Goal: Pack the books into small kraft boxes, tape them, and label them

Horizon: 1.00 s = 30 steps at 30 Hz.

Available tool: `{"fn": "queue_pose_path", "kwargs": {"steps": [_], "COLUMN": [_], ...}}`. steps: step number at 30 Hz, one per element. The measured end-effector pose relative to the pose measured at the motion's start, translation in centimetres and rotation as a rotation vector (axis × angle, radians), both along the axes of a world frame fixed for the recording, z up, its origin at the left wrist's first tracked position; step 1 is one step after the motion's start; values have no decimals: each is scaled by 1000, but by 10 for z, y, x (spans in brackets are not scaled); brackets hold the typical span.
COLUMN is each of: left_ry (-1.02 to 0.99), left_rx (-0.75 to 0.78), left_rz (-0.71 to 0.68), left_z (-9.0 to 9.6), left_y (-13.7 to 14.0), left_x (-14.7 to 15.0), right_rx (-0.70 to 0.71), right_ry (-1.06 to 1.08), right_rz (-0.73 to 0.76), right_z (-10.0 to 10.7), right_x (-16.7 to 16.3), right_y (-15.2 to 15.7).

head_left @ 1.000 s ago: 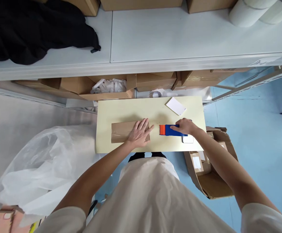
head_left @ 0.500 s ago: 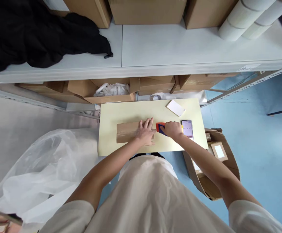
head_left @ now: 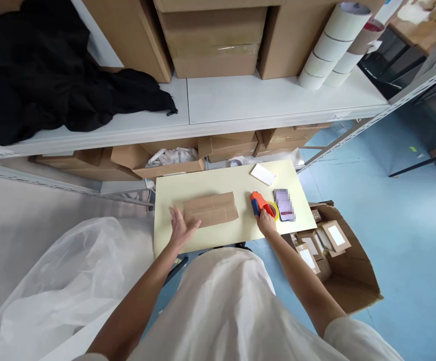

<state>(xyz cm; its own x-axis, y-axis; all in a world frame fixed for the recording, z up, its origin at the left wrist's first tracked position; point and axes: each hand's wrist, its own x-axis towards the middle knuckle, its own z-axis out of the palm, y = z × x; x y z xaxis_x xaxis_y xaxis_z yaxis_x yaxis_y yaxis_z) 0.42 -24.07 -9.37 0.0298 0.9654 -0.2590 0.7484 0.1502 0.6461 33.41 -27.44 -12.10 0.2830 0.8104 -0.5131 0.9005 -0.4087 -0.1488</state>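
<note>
Cardboard box (head_left: 210, 209) lies flat on the pale yellow surface (head_left: 233, 233); clock positions are read from its middle, with 12 o'clock toward the grey shelf (head_left: 233, 105). Black cloth (head_left: 71, 80) rests on the shelf at 10 o'clock. Plastic sheeting (head_left: 86, 281) is heaped at 8 o'clock, past the end of the surface. Open box (head_left: 161, 170) with white material (head_left: 173, 156) stands below the shelf, between 10 and 11 o'clock. Left hand (head_left: 182, 228) is at 8 o'clock, near the corner of the cardboard: fingers extended, thumb spread wide; contact cannot be determined. Tape dispenser (head_left: 260, 200), orange and blue, is at 3 o'clock, apart from the cardboard; its yellow-edged tape roll (head_left: 277, 209) is on the side toward the phone. Right hand (head_left: 266, 223) is wrapped around the dispenser. White card (head_left: 263, 174) lies angled at 2 o'clock. Phone (head_left: 284, 204) lies at 3 o'clock, just beyond the roll; screen content is unreadable. White rolls (head_left: 327, 55) stand stacked on the shelf, between 1 and 2 o'clock. Large carton (head_left: 359, 273) sits on the blue floor (head_left: 409, 281) between 3 and 4 o'clock, holding small boxes (head_left: 336, 235) with white labels.
</note>
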Motion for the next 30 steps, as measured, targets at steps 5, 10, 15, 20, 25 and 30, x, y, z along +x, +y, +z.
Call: {"fn": "queue_pose_path", "kwargs": {"steps": [5, 10, 15, 20, 25, 30], "left_ry": [-241, -388, -454, -558, -696, -768], "left_rx": [-162, -111, -64, -102, -73, -174], "left_rz": [26, -84, -124, -32, 136, 304], "left_z": [-31, -40, -44, -46, -34, -33], "left_y": [-14, -14, -11, -4, 14, 36], "left_x": [-33, -33, -31, -30, -29, -28], "right_rx": [182, 474, 391, 430, 364, 315], "right_ry": [7, 343, 652, 844, 890, 619], "right_rz": [42, 194, 243, 65, -16, -291], "right_z": [0, 5, -6, -7, 15, 26], "right_x": [1, -11, -45, -64, -61, -71], "right_y": [-12, -15, 1, 11, 28, 51]}}
